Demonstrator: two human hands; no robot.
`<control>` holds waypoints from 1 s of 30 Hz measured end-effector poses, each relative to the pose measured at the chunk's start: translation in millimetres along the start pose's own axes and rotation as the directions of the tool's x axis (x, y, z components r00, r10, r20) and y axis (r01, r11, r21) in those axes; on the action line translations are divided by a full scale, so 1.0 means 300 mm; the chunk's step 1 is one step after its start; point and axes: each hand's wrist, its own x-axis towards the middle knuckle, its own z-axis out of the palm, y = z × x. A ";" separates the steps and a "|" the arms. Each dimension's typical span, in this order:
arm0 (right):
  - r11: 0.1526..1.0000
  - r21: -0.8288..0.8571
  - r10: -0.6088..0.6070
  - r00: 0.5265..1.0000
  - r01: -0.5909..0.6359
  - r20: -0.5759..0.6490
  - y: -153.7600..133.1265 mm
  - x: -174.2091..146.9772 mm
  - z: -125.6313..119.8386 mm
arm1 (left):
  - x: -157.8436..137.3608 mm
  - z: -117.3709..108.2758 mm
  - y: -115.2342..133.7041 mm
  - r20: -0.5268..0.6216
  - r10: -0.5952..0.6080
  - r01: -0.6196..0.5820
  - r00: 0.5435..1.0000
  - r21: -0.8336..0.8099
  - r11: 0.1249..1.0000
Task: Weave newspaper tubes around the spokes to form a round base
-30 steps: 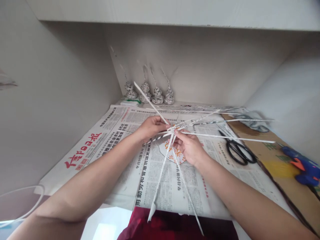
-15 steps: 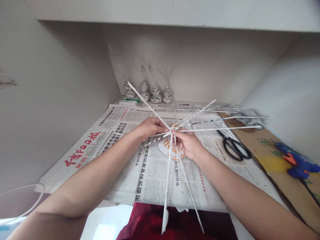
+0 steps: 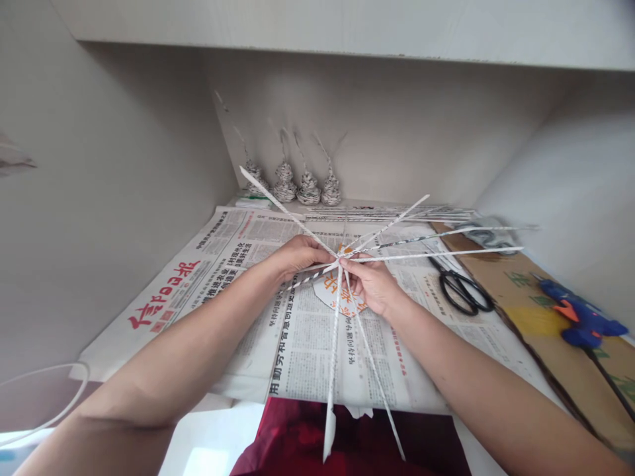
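Several thin rolled paper sticks [image 3: 333, 357] cross at one centre and fan out like spokes. My left hand [image 3: 297, 256] pinches them on the left side of that crossing. From the right, my right hand [image 3: 372, 281] pinches the same crossing, its thumb on top at the centre. Both hands are closed, and some of their fingertips are hidden behind the sticks. Beneath the hands lies a white paper piece with orange characters [image 3: 332, 294], partly covered by the right hand and the sticks. Newspaper sheets [image 3: 307, 350] spread under everything.
Several woven paper gourds [image 3: 308, 188] stand along the back wall. More paper sticks [image 3: 387, 213] lie in front of it. Black-handled scissors [image 3: 466, 292] rest on the right, beside cardboard [image 3: 536, 324] carrying a blue glue gun [image 3: 580, 314]. A shelf board [image 3: 317, 26] hangs overhead.
The spokes have turned very slightly: the upper-left stick's tip has swung left and down. Both hands keep their pinch at the crossing. The camera view has shifted a little.
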 end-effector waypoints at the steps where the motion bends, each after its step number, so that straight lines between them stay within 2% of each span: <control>1: 1.000 0.001 0.001 1.000 -0.001 -0.002 0.000 0.000 0.000 | 0.001 0.001 -0.002 0.005 -0.001 0.001 1.000 -0.007 1.000; 12: 1.000 -0.014 0.027 0.999 -0.028 -0.031 -0.011 -0.007 -0.001 | 0.002 0.001 -0.012 0.014 -0.041 0.040 0.999 0.039 0.998; 18: 1.000 0.007 0.025 1.000 -0.025 -0.003 -0.010 -0.006 -0.005 | 0.003 0.001 -0.021 0.107 0.065 -0.065 0.992 -0.003 0.998; 24: 0.999 -0.018 0.047 0.998 -0.048 -0.028 -0.011 -0.003 -0.005 | -0.001 0.018 -0.022 0.057 0.115 -0.114 0.992 -0.026 0.993; 30: 0.995 0.032 0.091 0.996 -0.090 -0.011 -0.016 -0.005 -0.002 | -0.006 0.029 -0.019 0.048 0.087 -0.086 0.995 -0.015 0.996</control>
